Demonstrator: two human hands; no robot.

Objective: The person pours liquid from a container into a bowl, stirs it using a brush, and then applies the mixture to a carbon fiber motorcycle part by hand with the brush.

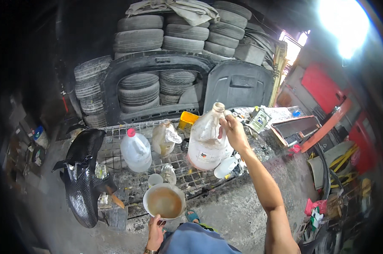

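My left hand (155,234) grips the near rim of a white bowl (164,186), its thumb over the edge. Murky brownish liquid lies in the bowl, which hangs in front of the bench's near edge. On the bench, my right hand (233,128) is closed at the handle of a large, stained whitish plastic jug (201,146); the jug is uncapped and stands upright or nearly so. A white bottle (226,167) lies tilted against the jug's right side. Just beyond the bowl are a small translucent cup (154,180) and a crumpled clear container (169,172).
The bench has a metal mesh top (113,142). A clear red-capped bottle (136,153), a smaller stained jug (162,142) and a yellow container (186,121) stand there. A glossy carbon-patterned part (82,173) occupies the left end. Stacked tires (138,40) and black panels (238,86) rise behind.
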